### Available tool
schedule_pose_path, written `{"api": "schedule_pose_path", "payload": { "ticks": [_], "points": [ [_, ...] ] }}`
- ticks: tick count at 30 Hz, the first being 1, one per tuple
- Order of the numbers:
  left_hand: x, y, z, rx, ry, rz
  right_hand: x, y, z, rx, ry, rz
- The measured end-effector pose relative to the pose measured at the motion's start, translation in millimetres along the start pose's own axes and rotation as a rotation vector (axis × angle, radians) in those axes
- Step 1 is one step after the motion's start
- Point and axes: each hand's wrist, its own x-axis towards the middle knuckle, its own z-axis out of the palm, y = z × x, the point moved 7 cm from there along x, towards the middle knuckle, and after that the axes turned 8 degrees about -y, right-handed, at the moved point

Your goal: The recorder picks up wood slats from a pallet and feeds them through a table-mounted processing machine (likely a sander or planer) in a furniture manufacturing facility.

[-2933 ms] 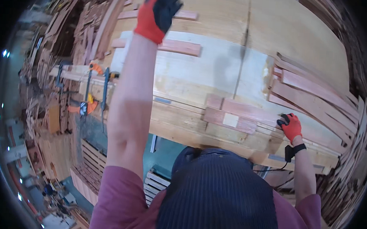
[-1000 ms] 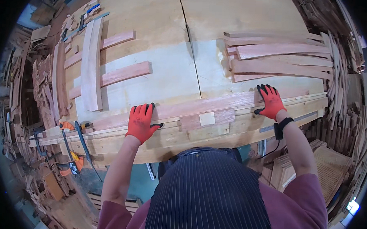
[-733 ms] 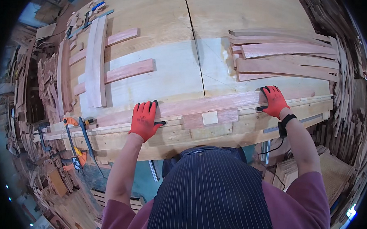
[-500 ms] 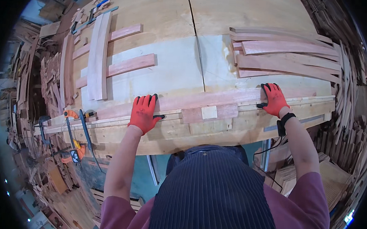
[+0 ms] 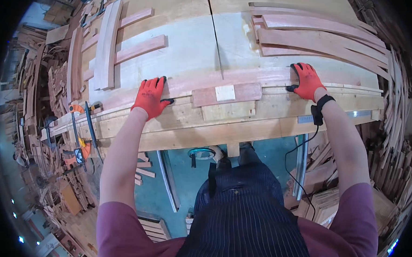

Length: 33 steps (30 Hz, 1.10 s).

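A long pinkish board (image 5: 182, 86) runs along the near side of the workbench (image 5: 182, 136). My left hand (image 5: 149, 97), in a red glove with black fingertips, rests on the board left of centre, fingers over it and thumb stretched to the right. Farther right, my right hand (image 5: 306, 82), gloved alike, lies on the same board with its fingers forward and its thumb out to the left. Neither hand is wrapped round anything. Between them, at the front edge, sits a short reddish block (image 5: 204, 96) with a pale square (image 5: 225, 93) on it.
Orange-and-black clamps (image 5: 79, 109) grip the bench's left end. Curved boards (image 5: 313, 41) are piled back right; crossed slats (image 5: 107, 46) lie back left. A cable (image 5: 286, 161) hangs from my right wristband. Below are a handwheel (image 5: 202, 153) and metal rails (image 5: 166, 177).
The view has shifted, so the bench sits higher and the floor, handwheel and my legs show. Both hands stay on the board, with no clear movement along it.
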Motion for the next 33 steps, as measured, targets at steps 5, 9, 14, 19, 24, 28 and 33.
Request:
{"api": "schedule_pose_path", "payload": {
  "ticks": [5,9,14,19,24,28,33],
  "points": [
    [1,-2,3,-0.051,-0.057,-0.097,6,1,2,0.053,-0.053,0.112],
    [2,0,-2,-0.164,-0.097,-0.174,8,-5,0,0.048,-0.061,0.143],
    [8,1,-2,-0.203,-0.055,-0.171,6,0,4,0.039,-0.02,0.136],
    [11,-8,2,-0.174,-0.079,-0.152,5,-9,0,0.053,0.034,0.101],
    [21,-15,-8,-0.175,-0.247,-0.119,8,-8,4,0.082,0.025,0.102],
    [27,-45,-7,-0.281,-0.373,-0.166,15,-12,6,0.086,0.004,0.087],
    [30,-76,-7,-0.172,-0.551,-0.244,29,-6,16,0.084,-0.029,0.077]
  ]
}}
